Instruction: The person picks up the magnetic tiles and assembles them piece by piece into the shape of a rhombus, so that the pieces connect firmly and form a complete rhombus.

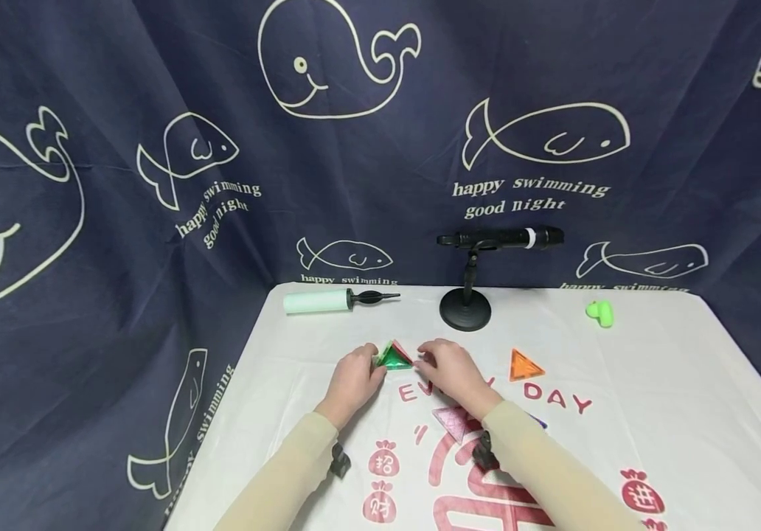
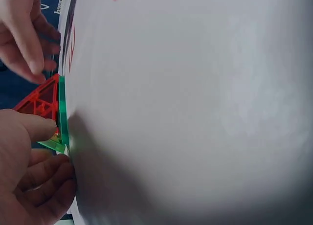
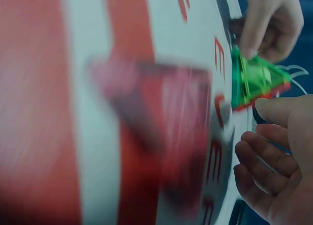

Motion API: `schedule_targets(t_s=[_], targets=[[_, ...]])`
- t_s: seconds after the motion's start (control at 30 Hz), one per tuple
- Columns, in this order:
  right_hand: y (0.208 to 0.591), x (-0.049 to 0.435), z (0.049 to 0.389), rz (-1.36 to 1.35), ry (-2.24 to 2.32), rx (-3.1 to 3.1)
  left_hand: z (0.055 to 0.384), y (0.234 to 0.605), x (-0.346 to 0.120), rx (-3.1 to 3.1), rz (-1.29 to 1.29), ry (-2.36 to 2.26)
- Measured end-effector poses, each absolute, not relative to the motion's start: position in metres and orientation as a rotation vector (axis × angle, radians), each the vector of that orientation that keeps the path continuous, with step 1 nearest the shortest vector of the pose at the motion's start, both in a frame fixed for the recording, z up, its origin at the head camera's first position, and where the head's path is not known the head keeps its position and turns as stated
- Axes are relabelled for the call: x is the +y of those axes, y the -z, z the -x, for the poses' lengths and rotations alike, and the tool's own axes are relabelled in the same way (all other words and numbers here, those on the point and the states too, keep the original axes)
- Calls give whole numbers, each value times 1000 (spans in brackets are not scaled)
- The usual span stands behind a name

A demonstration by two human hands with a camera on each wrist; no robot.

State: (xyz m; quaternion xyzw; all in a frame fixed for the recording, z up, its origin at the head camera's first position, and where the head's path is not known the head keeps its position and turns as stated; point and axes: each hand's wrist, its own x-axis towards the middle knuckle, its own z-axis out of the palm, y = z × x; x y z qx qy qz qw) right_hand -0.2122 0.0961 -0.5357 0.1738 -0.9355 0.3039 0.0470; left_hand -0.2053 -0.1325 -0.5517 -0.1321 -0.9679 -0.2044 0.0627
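Note:
A small peaked build of triangular magnetic tiles stands on the white cloth between both hands. Flat at its base is a green tile (image 1: 395,360); a red tile (image 2: 45,99) and a light green tile (image 3: 257,77) lean up from it. My left hand (image 1: 354,377) grips the build's left corner, thumb against the tiles and fingers behind. On the other side, my right hand (image 1: 452,369) has its thumb right at the red tile's edge, the other fingers loosely bent. A pink triangular tile (image 1: 452,422) lies near my right wrist.
To the right lies an orange triangular tile (image 1: 524,366). A blue tile edge (image 1: 537,421) shows beside my right sleeve. Toward the back are a pale green hand pump (image 1: 319,301), a microphone (image 1: 496,237) on a black stand (image 1: 465,310) and a bright green toy (image 1: 602,313).

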Motion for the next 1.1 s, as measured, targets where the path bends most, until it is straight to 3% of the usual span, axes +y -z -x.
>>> schedule_targets(t_s=[0.17,0.6,1.1], targets=[[535,141,212,-476,-879,-2817,199,549,-128,-2847,445,622],[540,248,193,-364,-775,-2808,163,547,-83,-2891,1029,635],[552,280,175,-338,-693,-2951,150,556,-60,-2832,1151,490]])
